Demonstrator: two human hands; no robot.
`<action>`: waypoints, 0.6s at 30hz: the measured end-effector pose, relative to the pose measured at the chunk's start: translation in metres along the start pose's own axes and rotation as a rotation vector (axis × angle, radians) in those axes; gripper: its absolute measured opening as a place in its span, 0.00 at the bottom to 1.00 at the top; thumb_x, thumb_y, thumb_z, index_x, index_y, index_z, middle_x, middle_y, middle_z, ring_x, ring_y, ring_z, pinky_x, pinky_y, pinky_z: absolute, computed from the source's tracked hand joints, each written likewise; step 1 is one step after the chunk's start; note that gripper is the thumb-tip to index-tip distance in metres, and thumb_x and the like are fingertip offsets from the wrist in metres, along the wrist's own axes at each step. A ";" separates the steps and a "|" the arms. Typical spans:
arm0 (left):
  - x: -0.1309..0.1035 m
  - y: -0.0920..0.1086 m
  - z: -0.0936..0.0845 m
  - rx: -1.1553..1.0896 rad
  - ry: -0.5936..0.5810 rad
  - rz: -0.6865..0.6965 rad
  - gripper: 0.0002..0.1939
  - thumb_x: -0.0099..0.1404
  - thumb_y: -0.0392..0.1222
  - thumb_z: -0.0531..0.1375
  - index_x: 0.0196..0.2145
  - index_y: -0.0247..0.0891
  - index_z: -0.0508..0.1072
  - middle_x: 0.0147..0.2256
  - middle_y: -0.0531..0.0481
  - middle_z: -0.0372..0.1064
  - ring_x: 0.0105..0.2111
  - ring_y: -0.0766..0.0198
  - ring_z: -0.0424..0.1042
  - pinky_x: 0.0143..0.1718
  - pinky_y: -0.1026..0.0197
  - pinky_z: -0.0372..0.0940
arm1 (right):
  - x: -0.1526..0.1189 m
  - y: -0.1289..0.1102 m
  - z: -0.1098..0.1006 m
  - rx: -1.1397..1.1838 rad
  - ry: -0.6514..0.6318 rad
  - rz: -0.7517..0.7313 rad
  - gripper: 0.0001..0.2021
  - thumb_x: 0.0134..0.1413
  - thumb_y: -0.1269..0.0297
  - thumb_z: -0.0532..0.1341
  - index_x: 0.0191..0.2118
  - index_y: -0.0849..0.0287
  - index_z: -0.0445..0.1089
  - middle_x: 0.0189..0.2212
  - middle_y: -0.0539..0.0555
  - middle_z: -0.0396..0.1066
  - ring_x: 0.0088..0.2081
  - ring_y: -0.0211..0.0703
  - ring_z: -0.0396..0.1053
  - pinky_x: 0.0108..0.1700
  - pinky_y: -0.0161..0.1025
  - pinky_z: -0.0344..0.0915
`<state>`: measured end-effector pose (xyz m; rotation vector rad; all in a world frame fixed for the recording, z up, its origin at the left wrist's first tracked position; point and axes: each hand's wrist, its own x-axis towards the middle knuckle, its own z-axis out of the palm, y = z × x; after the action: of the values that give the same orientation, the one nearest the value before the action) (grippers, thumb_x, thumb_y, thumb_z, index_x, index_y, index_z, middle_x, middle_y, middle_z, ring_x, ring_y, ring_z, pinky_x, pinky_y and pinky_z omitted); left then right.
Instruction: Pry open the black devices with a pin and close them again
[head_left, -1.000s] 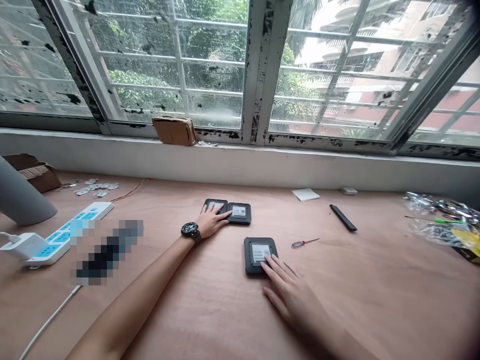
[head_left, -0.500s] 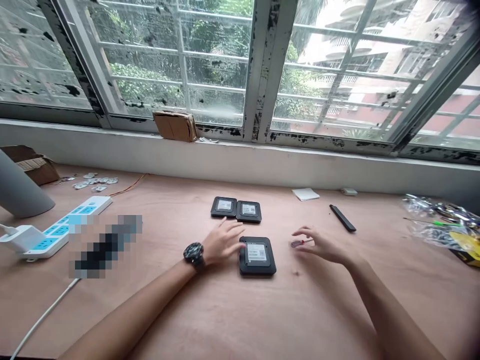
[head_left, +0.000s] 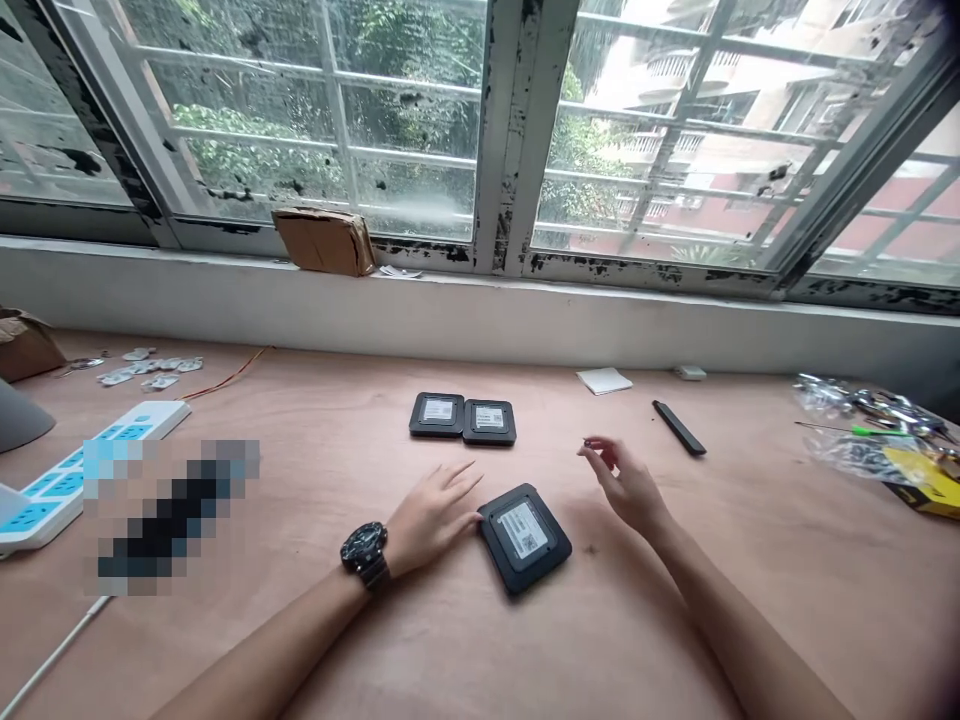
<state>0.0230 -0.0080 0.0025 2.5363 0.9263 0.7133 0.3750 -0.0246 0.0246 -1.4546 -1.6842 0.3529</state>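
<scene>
A black square device [head_left: 525,540] with a white label lies turned at an angle on the wooden table. My left hand [head_left: 435,515], wearing a black watch, is open beside it, its thumb at the upper left corner. To the right of the device, my right hand [head_left: 622,485] is raised with its fingers closed on a small screwdriver [head_left: 615,468]; only a bit of red handle shows in the palm. Two similar black devices, one on the left [head_left: 437,414] and one on the right [head_left: 489,422], lie side by side farther back.
A power strip [head_left: 97,475] and a pixelated object [head_left: 176,515] are on the left. A black bar [head_left: 679,429], a white paper [head_left: 604,380], and plastic bags [head_left: 862,455] lie to the right. A cardboard box [head_left: 324,242] stands on the windowsill.
The near device has rotated clockwise and come slightly closer. My right hand has turned, and the screwdriver is now mostly hidden in it. The view has shifted a little to the right.
</scene>
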 end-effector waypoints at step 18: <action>-0.005 0.014 0.010 -0.005 -0.236 0.097 0.57 0.57 0.75 0.63 0.73 0.45 0.48 0.69 0.38 0.52 0.69 0.38 0.52 0.69 0.32 0.44 | -0.034 -0.045 0.050 0.417 0.072 -0.155 0.09 0.72 0.56 0.53 0.47 0.52 0.67 0.34 0.53 0.71 0.33 0.43 0.70 0.32 0.41 0.69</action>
<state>0.0320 -0.0227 -0.0008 2.6045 0.7249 0.4287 0.3068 -0.0527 0.0119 -1.0129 -1.5421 0.5241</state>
